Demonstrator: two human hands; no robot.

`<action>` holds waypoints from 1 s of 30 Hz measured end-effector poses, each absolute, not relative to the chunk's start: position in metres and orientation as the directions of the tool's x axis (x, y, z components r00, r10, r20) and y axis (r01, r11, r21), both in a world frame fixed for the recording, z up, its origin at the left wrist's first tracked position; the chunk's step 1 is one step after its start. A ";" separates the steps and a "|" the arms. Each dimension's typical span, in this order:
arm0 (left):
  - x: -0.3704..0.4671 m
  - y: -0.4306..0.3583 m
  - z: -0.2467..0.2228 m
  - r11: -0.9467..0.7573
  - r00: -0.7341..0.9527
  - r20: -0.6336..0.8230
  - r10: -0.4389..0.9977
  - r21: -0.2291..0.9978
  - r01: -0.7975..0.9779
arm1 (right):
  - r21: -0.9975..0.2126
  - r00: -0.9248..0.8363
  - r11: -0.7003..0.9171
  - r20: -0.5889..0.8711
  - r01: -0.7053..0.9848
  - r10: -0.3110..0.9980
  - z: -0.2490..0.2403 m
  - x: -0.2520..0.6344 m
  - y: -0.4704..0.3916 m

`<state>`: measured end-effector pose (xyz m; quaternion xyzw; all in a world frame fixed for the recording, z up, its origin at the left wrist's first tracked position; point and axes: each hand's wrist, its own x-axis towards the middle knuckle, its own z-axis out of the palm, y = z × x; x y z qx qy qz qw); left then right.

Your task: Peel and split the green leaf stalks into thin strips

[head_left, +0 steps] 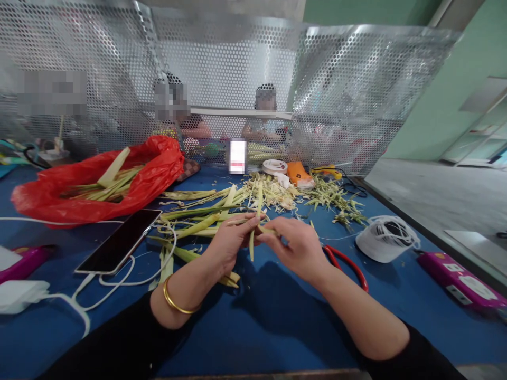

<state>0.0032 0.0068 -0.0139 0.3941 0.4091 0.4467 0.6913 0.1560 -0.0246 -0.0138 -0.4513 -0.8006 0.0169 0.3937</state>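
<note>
At center frame, a left hand (233, 237) and right hand (297, 245) pinch leaf strips (260, 198) between their fingers; seemingly light and pliable (likely easily split), they suit a gentle mid-length hold.

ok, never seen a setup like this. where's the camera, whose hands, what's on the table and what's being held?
No machine here: these are a person's own bare hands. The one picture comes from a camera worn on their head, looking forward and down. The left hand pinches a pale green leaf strip. The right hand is close beside it, fingers curled; its exact grip is partly hidden. On the blue table lie more long leaves, a heap of scraps, a red plastic bag with leaves inside, a phone and white string. Behind stands a perforated screen.
</note>
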 end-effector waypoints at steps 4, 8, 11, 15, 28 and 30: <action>-0.003 0.007 -0.002 0.455 0.444 -0.261 0.857 0.786 -0.418 | -0.716 0.027 0.501 0.586 0.486 0.810 -0.005 0.171 -0.013; -0.004 0.006 0.001 0.536 0.548 -0.250 0.798 0.709 -0.458 | -0.835 -0.178 0.448 0.412 0.319 0.894 -0.001 0.179 -0.005; -0.004 0.005 0.000 0.539 0.576 -0.224 0.786 0.703 -0.463 | -0.856 -0.244 0.403 0.336 0.323 0.910 -0.002 0.177 -0.005; -0.003 0.004 -0.001 0.519 0.615 -0.174 0.769 0.731 -0.443 | -0.815 -0.293 0.447 0.354 0.370 0.888 -0.010 0.172 -0.006; 0.002 0.002 -0.006 0.458 0.497 -0.191 0.847 0.735 -0.499 | -0.617 -0.250 0.553 0.510 0.560 0.823 -0.018 0.173 0.000; 0.002 0.003 -0.006 0.456 0.479 -0.208 0.853 0.742 -0.491 | -0.597 -0.243 0.548 0.516 0.586 0.821 -0.020 0.173 0.001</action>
